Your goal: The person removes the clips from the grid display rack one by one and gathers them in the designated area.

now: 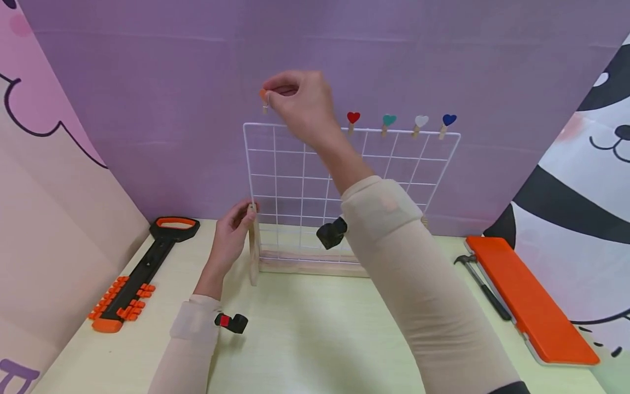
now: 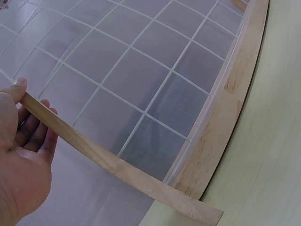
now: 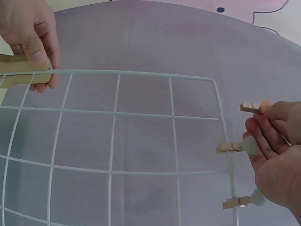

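Your right hand (image 1: 309, 108) is pinching the orange-heart clip (image 1: 263, 94) just above the wire grid (image 1: 369, 129), while your left hand (image 1: 231, 234) is gripping the wooden upright (image 1: 254, 251); bracing firmly should be steadying the grid for a square bite. The right wrist view is revealing two fastened clips (image 3: 227, 148) your right hand is hiding from the head view.

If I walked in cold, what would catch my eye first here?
Probably the bright heart clips along the top of a white wire grid. Above the grid's left end, the right hand pinches an orange clip, while the left hand grips the wooden side post. Far right, beside a hammer, lies a vivid orange case.
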Demonstrator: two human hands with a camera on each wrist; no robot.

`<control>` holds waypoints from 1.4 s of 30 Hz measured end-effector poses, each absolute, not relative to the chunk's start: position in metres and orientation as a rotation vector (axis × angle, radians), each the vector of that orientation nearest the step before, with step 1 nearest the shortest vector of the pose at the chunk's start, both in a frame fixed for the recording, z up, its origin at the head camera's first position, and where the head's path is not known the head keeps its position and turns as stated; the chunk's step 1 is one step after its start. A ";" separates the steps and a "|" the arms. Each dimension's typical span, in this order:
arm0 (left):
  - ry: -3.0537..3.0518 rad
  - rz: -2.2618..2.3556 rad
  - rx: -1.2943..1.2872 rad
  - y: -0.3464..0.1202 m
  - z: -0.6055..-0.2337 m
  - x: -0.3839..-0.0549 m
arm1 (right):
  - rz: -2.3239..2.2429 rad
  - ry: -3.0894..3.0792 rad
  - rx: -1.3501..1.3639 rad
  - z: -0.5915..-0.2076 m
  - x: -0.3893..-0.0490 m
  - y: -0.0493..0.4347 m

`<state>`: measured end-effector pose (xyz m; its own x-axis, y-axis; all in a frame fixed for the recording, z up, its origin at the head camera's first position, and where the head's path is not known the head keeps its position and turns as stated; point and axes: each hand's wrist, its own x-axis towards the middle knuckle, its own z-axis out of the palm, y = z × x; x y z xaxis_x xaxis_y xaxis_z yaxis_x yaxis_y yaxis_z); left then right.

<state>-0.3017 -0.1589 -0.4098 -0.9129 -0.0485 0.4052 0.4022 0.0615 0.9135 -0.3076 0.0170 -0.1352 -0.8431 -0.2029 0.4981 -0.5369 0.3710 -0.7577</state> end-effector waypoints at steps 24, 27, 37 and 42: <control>-2.057 -1.901 -0.345 -0.159 -0.413 -0.306 | 1.533 -2.162 0.766 -0.151 -0.270 0.094; -2.063 -1.895 -0.337 -0.161 -0.414 -0.304 | 1.514 -2.187 0.746 -0.159 -0.264 0.106; -2.043 -1.893 -0.330 -0.164 -0.415 -0.307 | 1.464 -2.240 0.680 -0.195 -0.259 0.153; -2.020 -1.906 -0.337 -0.164 -0.416 -0.309 | 1.423 -2.268 0.661 -0.208 -0.253 0.172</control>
